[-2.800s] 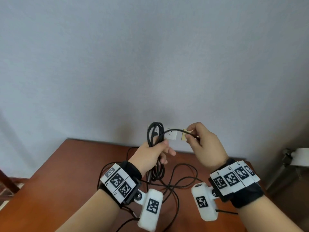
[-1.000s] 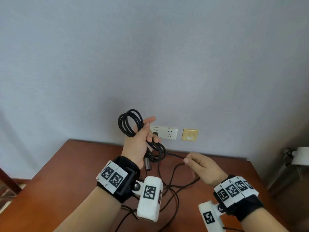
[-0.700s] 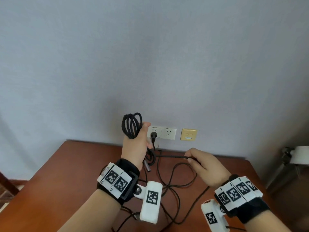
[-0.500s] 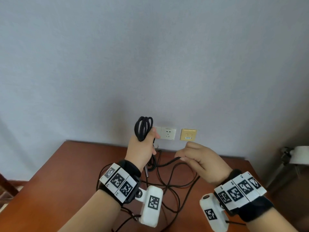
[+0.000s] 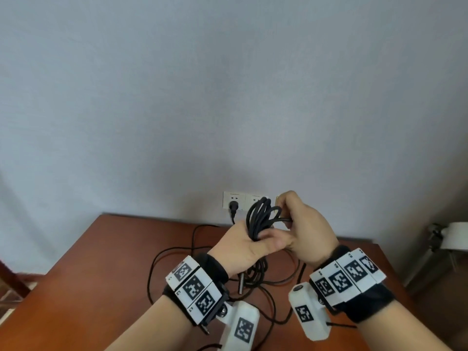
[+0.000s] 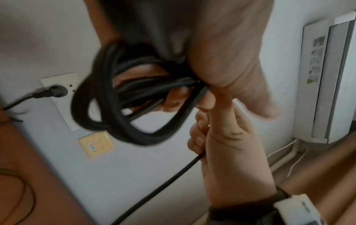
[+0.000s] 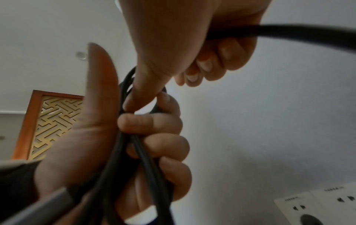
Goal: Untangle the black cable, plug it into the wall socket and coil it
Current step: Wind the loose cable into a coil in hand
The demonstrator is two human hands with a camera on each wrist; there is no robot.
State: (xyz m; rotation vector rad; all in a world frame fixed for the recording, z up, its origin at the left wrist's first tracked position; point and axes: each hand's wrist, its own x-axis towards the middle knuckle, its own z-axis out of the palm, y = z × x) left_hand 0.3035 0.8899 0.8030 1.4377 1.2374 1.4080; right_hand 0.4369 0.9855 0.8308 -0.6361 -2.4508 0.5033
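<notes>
My left hand (image 5: 249, 245) grips a bundle of black cable loops (image 5: 260, 219) in front of the wall, its fingers (image 7: 154, 143) curled round the strands. My right hand (image 5: 301, 224) is pressed against the left one and pinches a strand of the black cable (image 6: 169, 179), laying it on the loops (image 6: 123, 97). The cable's plug (image 5: 233, 207) sits in the left white wall socket (image 5: 234, 202). Loose cable (image 5: 177, 254) trails over the brown table (image 5: 101, 274) below my hands. A metal-tipped cable end (image 5: 240, 282) hangs under my left hand.
A second white socket (image 5: 254, 200) and a beige wall plate (image 6: 96, 144) sit right of the used one. A white floor-standing air conditioner (image 6: 327, 79) stands at the right. A wooden chair part (image 5: 10, 277) shows at the left table edge.
My right hand has come up from above the table and brought its strand onto the loops. My left hand with the bundle has shifted right, uncovering the plugged socket.
</notes>
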